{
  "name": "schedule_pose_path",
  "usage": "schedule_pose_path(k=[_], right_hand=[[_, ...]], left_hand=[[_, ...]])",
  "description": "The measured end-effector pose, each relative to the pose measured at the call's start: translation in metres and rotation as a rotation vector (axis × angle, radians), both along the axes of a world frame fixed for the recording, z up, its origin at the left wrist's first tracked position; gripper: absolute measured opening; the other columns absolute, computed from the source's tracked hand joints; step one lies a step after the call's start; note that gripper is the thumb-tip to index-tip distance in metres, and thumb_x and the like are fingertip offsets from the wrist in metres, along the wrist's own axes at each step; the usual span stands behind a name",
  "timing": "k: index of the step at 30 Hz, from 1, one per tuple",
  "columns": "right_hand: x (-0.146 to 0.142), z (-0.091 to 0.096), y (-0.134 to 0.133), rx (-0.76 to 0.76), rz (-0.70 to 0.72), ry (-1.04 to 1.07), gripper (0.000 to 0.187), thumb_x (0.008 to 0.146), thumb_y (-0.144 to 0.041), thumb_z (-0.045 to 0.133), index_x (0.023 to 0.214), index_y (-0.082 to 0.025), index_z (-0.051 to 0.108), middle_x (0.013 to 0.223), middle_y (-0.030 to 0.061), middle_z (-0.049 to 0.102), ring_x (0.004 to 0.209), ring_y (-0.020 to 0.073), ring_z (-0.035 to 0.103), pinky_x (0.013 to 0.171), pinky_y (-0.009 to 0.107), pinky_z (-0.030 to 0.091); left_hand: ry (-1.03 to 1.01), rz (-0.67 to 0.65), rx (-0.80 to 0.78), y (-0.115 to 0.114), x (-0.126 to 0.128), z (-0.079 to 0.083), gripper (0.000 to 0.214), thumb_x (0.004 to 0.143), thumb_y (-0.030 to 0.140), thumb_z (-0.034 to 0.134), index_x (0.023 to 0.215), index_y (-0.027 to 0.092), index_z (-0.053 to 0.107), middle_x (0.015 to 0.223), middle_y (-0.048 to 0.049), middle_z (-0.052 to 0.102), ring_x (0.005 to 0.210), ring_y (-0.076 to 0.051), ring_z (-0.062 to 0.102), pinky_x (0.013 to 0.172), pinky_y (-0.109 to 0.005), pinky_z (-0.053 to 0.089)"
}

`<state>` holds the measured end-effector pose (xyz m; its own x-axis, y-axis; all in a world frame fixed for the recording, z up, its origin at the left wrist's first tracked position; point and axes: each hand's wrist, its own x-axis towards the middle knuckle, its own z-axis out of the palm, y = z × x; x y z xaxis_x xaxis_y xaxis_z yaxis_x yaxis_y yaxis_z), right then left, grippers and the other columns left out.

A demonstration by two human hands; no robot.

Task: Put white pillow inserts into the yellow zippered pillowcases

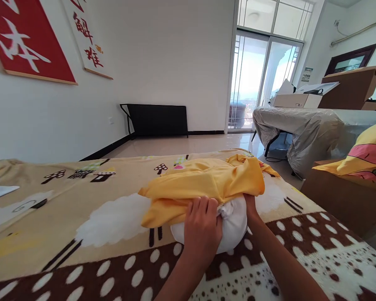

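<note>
A yellow pillowcase [181, 186] lies bunched over a white pillow [235, 225], whose near side bulges out below the yellow cloth. My left hand [203, 221] is closed at the cloth's near edge, fingers curled over it and the thumb side against the white pillow. At the pillow's right side, my right hand [250, 202] goes in under the yellow cloth, which hides its fingers. Both rest on a beige and brown patterned blanket [122, 255].
A yellow and pink cushion [371, 150] sits on a cardboard box [341, 196] at the right. Behind it stands a plastic-covered table [301, 121] with boxes. A black folded frame [156, 120] leans on the far wall. Some white material [0, 192] lies at the left edge.
</note>
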<state>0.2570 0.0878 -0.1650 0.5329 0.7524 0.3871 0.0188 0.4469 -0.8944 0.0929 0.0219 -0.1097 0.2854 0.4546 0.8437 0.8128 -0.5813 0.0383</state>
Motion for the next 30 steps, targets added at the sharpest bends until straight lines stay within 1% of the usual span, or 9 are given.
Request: schedule_pose_path(k=[4,7,9,11,14,18,23,27,30], right_hand=[[-0.003,0.009,0.007,-0.145,-0.090,0.111,0.037,0.067,-0.046,0.056,0.084,-0.014,0.065,0.092,0.0098,0.070,0.089,0.0243,0.057,0.079,0.035,0.045],[-0.009,0.020,-0.003,-0.159,-0.011,-0.011,0.041,0.071,-0.049,0.054,0.089,-0.013,0.065,0.096,0.0105,0.070,0.091,0.0251,0.059,0.079,0.034,0.045],[-0.013,0.034,-0.021,-0.173,0.032,-0.300,0.040,0.078,-0.048,0.050,0.093,-0.014,0.065,0.095,0.0114,0.070,0.089,0.0253,0.060,0.079,0.036,0.045],[-0.019,0.051,-0.048,-0.144,-0.045,-0.676,0.034,0.085,-0.040,0.047,0.098,-0.014,0.065,0.098,0.0129,0.069,0.091,0.0262,0.059,0.082,0.039,0.044],[-0.037,0.067,-0.091,0.061,-0.126,-1.103,0.028,0.087,-0.025,0.045,0.108,-0.017,0.063,0.111,0.0118,0.066,0.099,0.0252,0.057,0.089,0.040,0.041],[-0.073,0.051,-0.111,0.176,-0.044,-1.392,0.042,0.084,-0.022,0.049,0.124,-0.011,0.053,0.130,0.0158,0.055,0.118,0.0293,0.047,0.097,0.043,0.039],[-0.090,0.013,-0.078,0.130,-0.073,-1.349,0.064,0.081,-0.040,0.055,0.132,-0.002,0.043,0.133,0.0239,0.046,0.122,0.0344,0.039,0.097,0.048,0.037],[-0.088,0.003,-0.065,0.134,-0.007,-1.356,0.041,0.080,-0.036,0.055,0.114,-0.014,0.058,0.109,0.0152,0.060,0.104,0.0315,0.048,0.087,0.046,0.040],[-0.083,0.002,-0.064,0.158,-0.062,-1.357,0.025,0.081,-0.031,0.054,0.102,-0.019,0.063,0.092,0.0109,0.063,0.093,0.0281,0.051,0.083,0.043,0.039]], left_hand=[[-0.023,0.195,0.058,0.025,-0.023,0.000,0.012,0.073,0.009,0.051,0.071,0.020,0.048,0.069,-0.0031,0.054,0.072,-0.022,0.050,0.068,-0.033,0.037],[-0.108,0.242,-0.033,0.038,-0.037,-0.001,0.011,0.074,0.012,0.050,0.067,0.021,0.047,0.065,-0.0019,0.054,0.068,-0.021,0.050,0.066,-0.032,0.035],[-0.213,0.212,-0.167,0.041,-0.045,0.002,0.012,0.074,0.016,0.051,0.065,0.021,0.045,0.065,-0.0003,0.054,0.065,-0.019,0.049,0.063,-0.030,0.034],[-0.341,0.157,-0.294,0.041,-0.050,0.007,0.017,0.073,0.022,0.055,0.063,0.021,0.042,0.062,0.0021,0.051,0.061,-0.016,0.047,0.060,-0.027,0.033],[-0.488,0.080,-0.395,0.035,-0.053,0.016,0.023,0.072,0.027,0.056,0.060,0.020,0.038,0.056,0.0054,0.044,0.055,-0.012,0.040,0.057,-0.025,0.031],[-0.539,-0.016,-0.424,0.026,-0.047,0.021,0.023,0.071,0.025,0.053,0.058,0.020,0.034,0.053,0.0068,0.035,0.052,-0.010,0.034,0.055,-0.024,0.031],[-0.359,0.021,-0.227,0.018,-0.037,0.019,0.023,0.071,0.020,0.053,0.058,0.021,0.034,0.056,0.0047,0.041,0.053,-0.012,0.038,0.054,-0.025,0.031],[-0.136,0.010,-0.033,0.006,-0.027,0.018,0.019,0.074,0.012,0.050,0.061,0.021,0.039,0.058,0.0024,0.046,0.056,-0.014,0.045,0.057,-0.026,0.034],[0.010,-0.046,-0.012,-0.005,-0.017,0.016,0.018,0.075,0.008,0.050,0.063,0.021,0.043,0.060,0.0011,0.049,0.058,-0.016,0.047,0.056,-0.028,0.034]])
